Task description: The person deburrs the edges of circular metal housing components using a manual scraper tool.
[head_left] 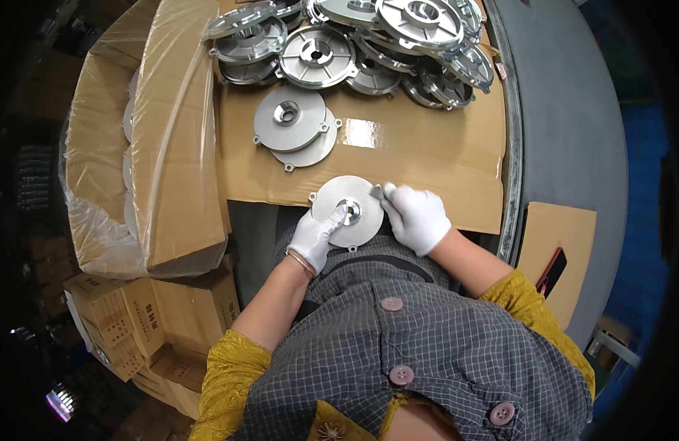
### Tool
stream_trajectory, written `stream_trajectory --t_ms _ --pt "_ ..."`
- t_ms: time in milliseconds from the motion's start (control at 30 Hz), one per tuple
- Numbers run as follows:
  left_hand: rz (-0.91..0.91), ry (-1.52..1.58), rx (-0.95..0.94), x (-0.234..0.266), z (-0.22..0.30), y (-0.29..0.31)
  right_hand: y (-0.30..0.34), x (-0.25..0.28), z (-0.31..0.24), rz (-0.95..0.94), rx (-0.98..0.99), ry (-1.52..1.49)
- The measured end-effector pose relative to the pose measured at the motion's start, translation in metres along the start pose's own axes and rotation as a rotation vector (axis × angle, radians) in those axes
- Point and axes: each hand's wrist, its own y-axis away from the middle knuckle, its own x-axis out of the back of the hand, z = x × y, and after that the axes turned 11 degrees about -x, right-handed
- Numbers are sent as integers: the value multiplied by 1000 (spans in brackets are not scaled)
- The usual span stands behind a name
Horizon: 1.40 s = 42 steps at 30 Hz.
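A round grey metal end cover with small lugs on its rim is tilted in front of me, above my lap. My left hand, in a white glove, grips it from the lower left, with the thumb at its central hole. My right hand, also gloved, pinches a small grey piece against the upper right rim; its exact kind is hard to make out. Just beyond, two similar end covers lie overlapped, face up, on the cardboard sheet.
Several shiny ribbed end covers are heaped at the far side. To the left stands a plastic-lined carton with discs inside, above open cartons. On the right, a red-edged dark phone-like object rests on cardboard.
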Motion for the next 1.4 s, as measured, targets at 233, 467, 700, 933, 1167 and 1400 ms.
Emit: stream_trajectory --t_ms 233,467,700,933,1167,1400 --pt "-25 -20 4 0 5 -2 -13 -3 -3 46 26 10" --pt "-59 -62 50 6 9 -6 -10 3 3 -44 68 17" --pt "-16 -57 64 4 12 -5 -15 5 -3 -57 139 91" --pt "-49 -31 72 3 15 -4 -31 -4 -14 6 179 94" --pt "-56 -64 66 1 12 -4 -17 -1 -7 -4 142 118" --pt "-7 -66 75 2 10 -6 -7 1 1 -13 72 83"
